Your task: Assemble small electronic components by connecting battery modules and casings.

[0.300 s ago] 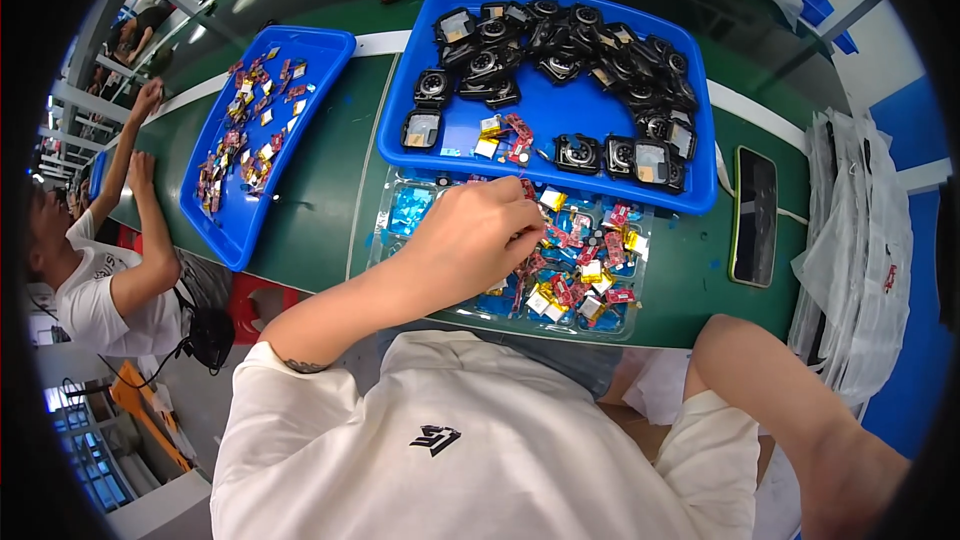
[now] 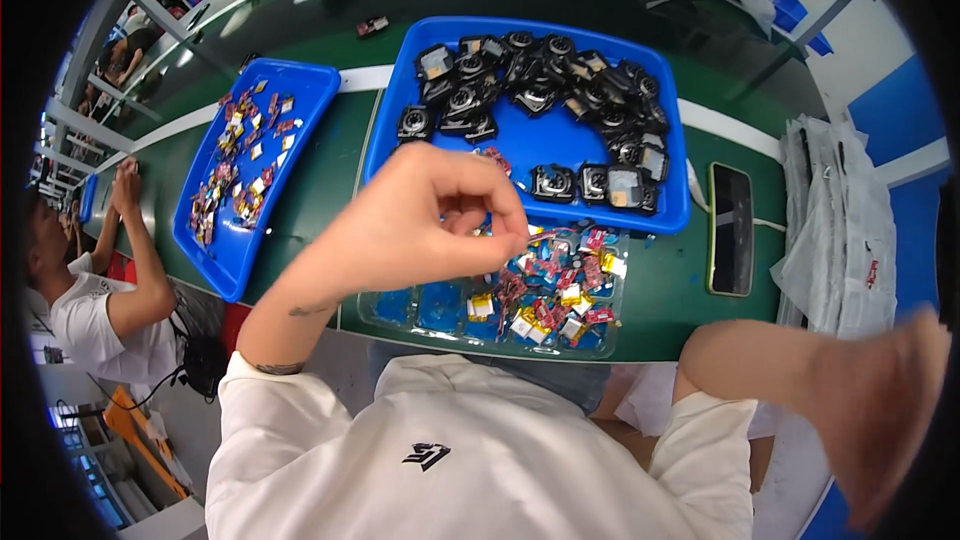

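My left hand (image 2: 440,215) hangs over the near edge of a blue tray and a clear compartmented plastic tray (image 2: 438,306). Thumb and forefinger are pinched together, the other fingers curled. A thin reddish piece shows by the fingertips, too small to name. Under and right of this hand lie several small red circuit boards (image 2: 603,316) with silver and yellow battery cells (image 2: 481,306), heaped in the clear tray. Far out at the right rim is my right hand (image 2: 885,410), smeared by motion, its fingers unreadable. Black watch cases (image 2: 466,100) ring the inside of the blue tray (image 2: 545,136).
Left stands another blue tray (image 2: 318,90) with scattered boards and cells. A green-edged phone (image 2: 731,230) lies right on the green table (image 2: 655,315), beside stacked translucent plastic sheets (image 2: 835,240). A co-worker (image 2: 115,325) sits at the left.
My left hand has lifted off the clear tray's parts and come nearer, still pinched. My right hand has swung into view at the right rim. The whole view has shifted slightly.
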The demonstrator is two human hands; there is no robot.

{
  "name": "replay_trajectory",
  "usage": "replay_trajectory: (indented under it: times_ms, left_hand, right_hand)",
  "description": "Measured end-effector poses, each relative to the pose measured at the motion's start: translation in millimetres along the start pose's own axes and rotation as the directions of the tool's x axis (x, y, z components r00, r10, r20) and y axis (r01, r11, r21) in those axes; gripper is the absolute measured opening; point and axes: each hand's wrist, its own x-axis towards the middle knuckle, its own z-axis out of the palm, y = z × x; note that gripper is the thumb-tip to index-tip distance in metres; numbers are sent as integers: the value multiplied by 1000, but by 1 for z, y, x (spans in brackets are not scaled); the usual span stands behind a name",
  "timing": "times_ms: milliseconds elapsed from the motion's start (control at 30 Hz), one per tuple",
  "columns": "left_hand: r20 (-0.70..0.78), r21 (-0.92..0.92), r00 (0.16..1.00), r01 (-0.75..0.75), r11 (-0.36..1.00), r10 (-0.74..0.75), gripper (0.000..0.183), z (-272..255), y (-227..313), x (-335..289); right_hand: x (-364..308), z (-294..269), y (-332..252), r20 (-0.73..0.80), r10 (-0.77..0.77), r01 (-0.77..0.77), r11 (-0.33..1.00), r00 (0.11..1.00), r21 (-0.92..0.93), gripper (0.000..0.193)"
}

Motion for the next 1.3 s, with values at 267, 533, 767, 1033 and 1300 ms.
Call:
replay_trajectory:
  times_ms: [267,533,767,1033,1300]
  left_hand:
    - [-41,-342,990,-138,930,132,9,-19,48,18]
    - [-79,-345,988,-150,926,131,9,-30,36,25]
    - [64,-374,994,-58,926,88,10,-42,30,33]
    - [-284,-23,860,-448,894,424,7,-28,21,36]
    - [-184,116,827,-518,848,531,12,-32,18,41]
  right_hand:
    - [30,-40,89,-192,211,-258,359,959,-897,21]
    - [33,-39,95,-400,201,-440,558,894,-704,10]
    - [36,-42,106,-372,319,-490,569,872,-660,8]
    - [33,-47,106,-546,288,-584,633,787,-508,13]
    - [34,-46,113,-558,412,-685,543,721,-485,15]
